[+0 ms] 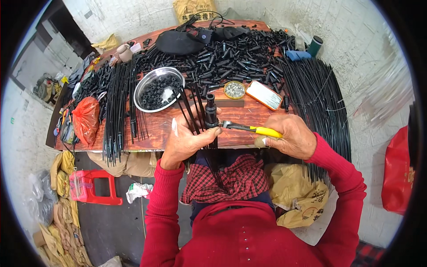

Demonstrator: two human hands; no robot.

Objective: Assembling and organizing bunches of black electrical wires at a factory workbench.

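Head view: looks like a pliers-work step, L hand [191, 140] w/ fingers closed round a stepped black plastic tube [211, 111] & thin stiff rods [188, 111] above the surface's [155, 133] front edge, R hand [292, 133] w/ fingers wrapped on yellow-handled metal pliers [260, 130], nose by the tube, so next squeeze prob. needs a steady L grip.

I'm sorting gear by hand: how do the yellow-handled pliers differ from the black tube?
The pliers show a bright yellow handle; the black tube looks dark throughout. The pliers lie nearly level, while the black tube stands upright. The right hand grips the pliers; the left hand holds the black tube. Both are handheld.
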